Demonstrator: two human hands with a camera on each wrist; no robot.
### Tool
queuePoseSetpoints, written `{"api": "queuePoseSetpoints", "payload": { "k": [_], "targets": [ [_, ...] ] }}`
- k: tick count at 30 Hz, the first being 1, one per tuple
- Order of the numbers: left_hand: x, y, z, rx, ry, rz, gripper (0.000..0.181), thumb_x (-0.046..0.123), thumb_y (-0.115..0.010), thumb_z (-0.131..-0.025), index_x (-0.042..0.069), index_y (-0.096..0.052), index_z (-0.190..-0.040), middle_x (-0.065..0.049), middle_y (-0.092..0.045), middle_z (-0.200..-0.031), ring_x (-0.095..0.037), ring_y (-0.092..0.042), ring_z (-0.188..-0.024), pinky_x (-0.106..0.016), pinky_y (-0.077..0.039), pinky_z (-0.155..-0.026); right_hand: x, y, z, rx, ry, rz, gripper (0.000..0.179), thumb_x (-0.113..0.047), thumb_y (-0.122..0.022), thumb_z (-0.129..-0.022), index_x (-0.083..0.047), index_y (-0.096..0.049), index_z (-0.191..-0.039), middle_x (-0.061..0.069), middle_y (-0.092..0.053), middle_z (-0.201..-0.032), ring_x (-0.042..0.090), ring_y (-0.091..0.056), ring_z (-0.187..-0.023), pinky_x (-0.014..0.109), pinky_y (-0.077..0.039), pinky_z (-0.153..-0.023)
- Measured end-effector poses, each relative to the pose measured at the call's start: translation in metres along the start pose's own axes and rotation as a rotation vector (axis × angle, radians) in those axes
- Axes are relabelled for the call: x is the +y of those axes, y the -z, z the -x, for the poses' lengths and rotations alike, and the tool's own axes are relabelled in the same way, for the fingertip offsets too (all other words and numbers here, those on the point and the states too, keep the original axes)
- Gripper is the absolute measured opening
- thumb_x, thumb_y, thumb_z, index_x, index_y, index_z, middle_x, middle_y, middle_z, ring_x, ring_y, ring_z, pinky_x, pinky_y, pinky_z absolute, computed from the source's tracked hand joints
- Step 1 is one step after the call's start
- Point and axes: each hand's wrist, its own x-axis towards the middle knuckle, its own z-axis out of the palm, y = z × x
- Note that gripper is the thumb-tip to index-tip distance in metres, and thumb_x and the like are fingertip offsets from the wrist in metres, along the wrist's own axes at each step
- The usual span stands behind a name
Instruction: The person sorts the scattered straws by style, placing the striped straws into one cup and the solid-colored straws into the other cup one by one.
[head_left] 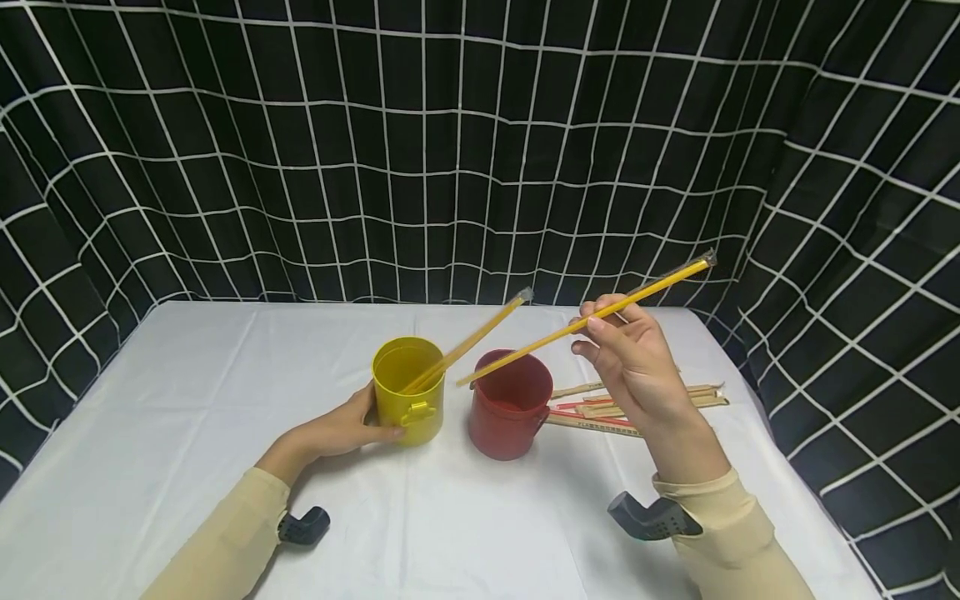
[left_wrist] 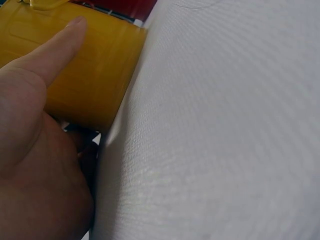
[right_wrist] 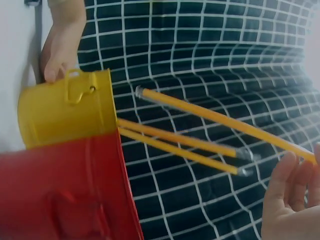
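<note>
My left hand [head_left: 337,429] grips the side of a small yellow metal bucket [head_left: 408,421], its thumb lying across the front, as the left wrist view also shows. Two thin yellow sticks [right_wrist: 185,145] lean out of this bucket to the right, clear plastic at their upper ends. Between thumb and fingers, my right hand [head_left: 637,358] pinches another long yellow stick [head_left: 652,287] in clear plastic. It is held aslant in the air, its lower end above the left rim of a red bucket [head_left: 502,437]. The red bucket stands upright right of the yellow one, apart from my hands.
Behind and below my right hand, several slim sticks [head_left: 600,421], tan and red, lie in a loose pile on the white-covered table [head_left: 465,533]. Black cloth with a white grid [head_left: 420,150] hangs around the back and sides.
</note>
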Motion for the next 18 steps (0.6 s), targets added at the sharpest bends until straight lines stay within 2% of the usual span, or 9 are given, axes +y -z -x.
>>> {"api": "queuePoseSetpoints", "payload": {
  "k": [10, 18],
  "targets": [
    [0.000, 0.000, 0.001, -0.005, 0.011, 0.006, 0.105, 0.035, -0.073, -0.092, 0.009, -0.001, -0.163, -0.015, -0.010, -0.171, -0.036, -0.004, -0.159, -0.063, 0.000, -0.127, 0.022, -0.032, -0.013, 0.035, -0.040, 0.085, 0.029, 0.007, -0.056, -0.097, -0.019, -0.069, -0.096, -0.006, -0.068, -0.094, 0.008, -0.063, -0.088, 0.022, -0.059, -0.075],
    [0.002, 0.001, 0.001, -0.002, -0.002, -0.005, 0.105, 0.034, -0.073, -0.092, 0.008, 0.000, -0.163, -0.016, -0.010, -0.171, -0.037, -0.004, -0.159, -0.063, 0.000, -0.127, 0.040, -0.045, -0.028, 0.007, -0.097, 0.194, 0.023, 0.005, -0.061, -0.095, -0.017, -0.067, -0.102, -0.004, -0.068, -0.101, 0.011, -0.065, -0.090, 0.023, -0.061, -0.078]
  ]
}}
